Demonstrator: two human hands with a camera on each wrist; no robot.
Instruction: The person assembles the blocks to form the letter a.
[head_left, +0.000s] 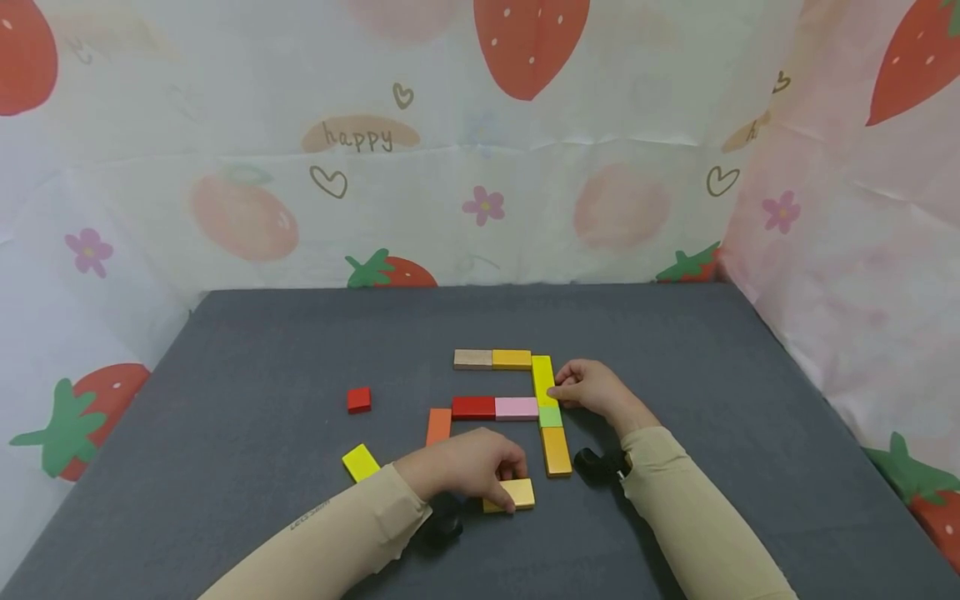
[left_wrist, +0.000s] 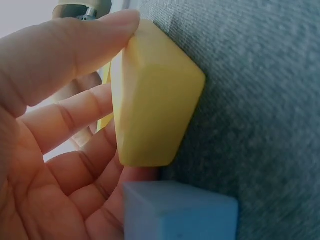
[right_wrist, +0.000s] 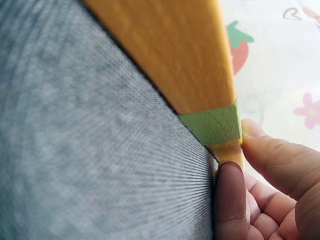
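My left hand pinches a pale yellow block low over the dark table, thumb on the near side. In the left wrist view a blue block stands beside that pale yellow block; the head view hides it behind the hand. On the right, my right hand pinches a long bright yellow block by its edge, thumb on top. This block touches a small green block, which adjoins an amber block. A tan block and another amber block reach left from its far end.
A red block and a pink block form a row left of the green one. An orange block is partly behind my left hand. Farther left lie a small red block and a yellow block. Printed cloth surrounds the table.
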